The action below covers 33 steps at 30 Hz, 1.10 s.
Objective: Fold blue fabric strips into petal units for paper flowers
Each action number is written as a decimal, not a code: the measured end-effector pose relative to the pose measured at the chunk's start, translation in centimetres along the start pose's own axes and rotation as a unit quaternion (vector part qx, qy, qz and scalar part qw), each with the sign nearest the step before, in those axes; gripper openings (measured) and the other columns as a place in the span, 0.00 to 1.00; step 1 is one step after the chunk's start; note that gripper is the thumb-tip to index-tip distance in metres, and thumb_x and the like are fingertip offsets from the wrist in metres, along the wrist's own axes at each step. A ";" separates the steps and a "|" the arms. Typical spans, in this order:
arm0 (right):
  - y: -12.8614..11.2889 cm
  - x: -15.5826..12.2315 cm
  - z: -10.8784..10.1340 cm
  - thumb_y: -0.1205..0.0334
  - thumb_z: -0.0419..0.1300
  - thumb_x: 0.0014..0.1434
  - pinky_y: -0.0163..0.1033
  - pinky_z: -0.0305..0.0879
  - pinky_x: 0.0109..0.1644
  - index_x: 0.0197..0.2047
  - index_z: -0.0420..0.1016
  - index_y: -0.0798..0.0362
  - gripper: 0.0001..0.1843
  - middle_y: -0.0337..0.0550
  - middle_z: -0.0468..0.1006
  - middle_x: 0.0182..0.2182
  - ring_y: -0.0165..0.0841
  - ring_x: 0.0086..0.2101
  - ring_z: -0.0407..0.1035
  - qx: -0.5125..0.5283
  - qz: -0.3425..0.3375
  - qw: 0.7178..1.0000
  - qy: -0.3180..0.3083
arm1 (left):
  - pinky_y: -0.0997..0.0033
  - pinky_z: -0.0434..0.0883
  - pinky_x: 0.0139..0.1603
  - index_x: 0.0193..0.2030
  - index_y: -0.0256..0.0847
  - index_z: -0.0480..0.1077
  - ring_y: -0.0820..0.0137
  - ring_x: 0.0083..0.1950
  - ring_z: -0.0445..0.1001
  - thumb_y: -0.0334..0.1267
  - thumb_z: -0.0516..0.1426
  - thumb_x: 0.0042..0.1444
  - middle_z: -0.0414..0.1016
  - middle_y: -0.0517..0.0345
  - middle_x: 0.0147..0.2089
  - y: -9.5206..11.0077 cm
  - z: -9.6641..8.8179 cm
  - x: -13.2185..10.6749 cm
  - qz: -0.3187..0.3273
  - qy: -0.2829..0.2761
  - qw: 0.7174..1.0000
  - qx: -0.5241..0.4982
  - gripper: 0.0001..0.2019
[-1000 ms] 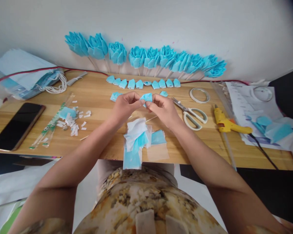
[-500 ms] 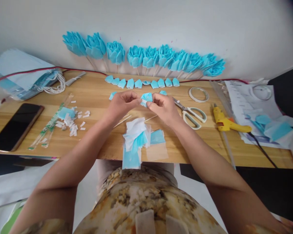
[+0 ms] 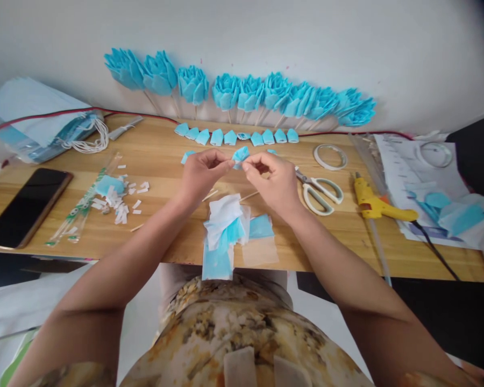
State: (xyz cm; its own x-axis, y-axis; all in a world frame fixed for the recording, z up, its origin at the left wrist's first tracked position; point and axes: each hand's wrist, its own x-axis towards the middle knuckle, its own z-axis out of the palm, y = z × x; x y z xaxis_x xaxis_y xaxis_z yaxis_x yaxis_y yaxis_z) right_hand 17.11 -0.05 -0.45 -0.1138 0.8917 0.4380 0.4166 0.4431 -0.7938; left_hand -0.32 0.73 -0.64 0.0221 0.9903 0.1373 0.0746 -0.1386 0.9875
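Between my two hands is a small folded blue petal [image 3: 241, 155] of thin fabric, raised above the table. My left hand [image 3: 207, 171] pinches its left lower edge with thumb and forefinger. At its right lower edge, the thumb and forefinger of my right hand [image 3: 271, 174] are pinched too. Beyond them a row of similar folded blue petals [image 3: 217, 137] lies across the table, and another blue petal [image 3: 188, 156] shows partly behind my left hand. Below my hands sits a pile of blue and white fabric pieces [image 3: 225, 223], beside a thin wooden stick [image 3: 249, 195].
Blue fabric flowers [image 3: 193, 86] on sticks lean against the wall. Scissors [image 3: 320, 194], a tape roll [image 3: 329, 157] and a yellow glue gun [image 3: 379, 204] lie right. To the left are a phone [image 3: 26, 207], white scraps [image 3: 121, 207] and a stack of face masks [image 3: 40, 118].
The blue petal has turned between my fingers, and its white strip shows less. My right hand has shifted slightly, with its fingers more bent. The view has moved a little.
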 end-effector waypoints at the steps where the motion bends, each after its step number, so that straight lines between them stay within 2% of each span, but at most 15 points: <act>1: 0.0 -0.1 0.0 0.64 0.61 0.59 0.38 0.64 0.37 0.30 0.76 0.50 0.06 0.37 0.78 0.27 0.29 0.29 0.68 -0.011 -0.007 1.000 -0.004 | 0.72 0.63 0.32 0.25 0.39 0.74 0.76 0.28 0.66 0.35 0.65 0.50 0.74 0.62 0.26 -0.1 0.1 -0.1 -0.002 -0.006 1.000 -0.004 0.06; 7: 0.7 0.2 0.0 0.65 0.62 0.59 0.38 0.64 0.38 0.32 0.78 0.51 0.05 0.38 0.79 0.28 0.30 0.29 0.68 -0.023 0.001 0.999 -0.023 | 0.71 0.65 0.33 0.27 0.40 0.77 0.74 0.30 0.69 0.36 0.65 0.50 0.77 0.60 0.28 -0.5 0.1 0.0 0.002 -0.031 0.999 -0.010 0.04; 13: 0.7 0.1 0.2 0.64 0.63 0.57 0.37 0.64 0.37 0.31 0.78 0.52 0.04 0.38 0.80 0.28 0.29 0.29 0.69 -0.009 0.004 1.000 -0.029 | 0.72 0.67 0.33 0.27 0.39 0.79 0.73 0.30 0.70 0.38 0.66 0.48 0.79 0.59 0.29 -0.8 0.2 0.0 0.022 -0.023 0.999 0.003 0.05; 20: 0.7 0.1 0.2 0.64 0.61 0.58 0.37 0.63 0.36 0.31 0.79 0.52 0.05 0.37 0.79 0.27 0.29 0.29 0.68 0.004 0.023 0.999 -0.035 | 0.74 0.66 0.33 0.26 0.40 0.78 0.75 0.29 0.69 0.37 0.64 0.49 0.77 0.60 0.27 -1.0 0.3 0.1 0.053 -0.013 0.998 0.014 0.05; 26: 0.6 0.1 0.3 0.63 0.63 0.56 0.36 0.62 0.34 0.31 0.79 0.53 0.04 0.37 0.79 0.26 0.28 0.27 0.67 0.027 0.025 0.999 -0.037 | 0.74 0.68 0.34 0.26 0.40 0.78 0.74 0.30 0.71 0.35 0.64 0.49 0.78 0.60 0.28 -0.9 0.3 0.1 0.065 -0.007 0.997 0.029 0.04; 33: 0.7 0.1 0.4 0.66 0.61 0.56 0.36 0.61 0.34 0.30 0.77 0.52 0.05 0.36 0.77 0.25 0.28 0.26 0.65 0.017 0.025 0.999 -0.031 | 0.74 0.66 0.31 0.25 0.39 0.77 0.75 0.29 0.69 0.34 0.63 0.50 0.77 0.60 0.26 -1.2 0.4 0.2 0.089 -0.006 0.995 0.039 0.05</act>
State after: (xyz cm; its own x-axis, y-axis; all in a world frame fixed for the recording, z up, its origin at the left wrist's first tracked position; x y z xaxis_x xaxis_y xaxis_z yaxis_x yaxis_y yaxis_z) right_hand 17.00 0.37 -1.13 -0.1491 0.9162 0.3720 0.3917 0.4002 -0.8285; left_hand 0.02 1.09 -1.83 0.0546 0.9496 0.3085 0.1453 -0.3133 0.9385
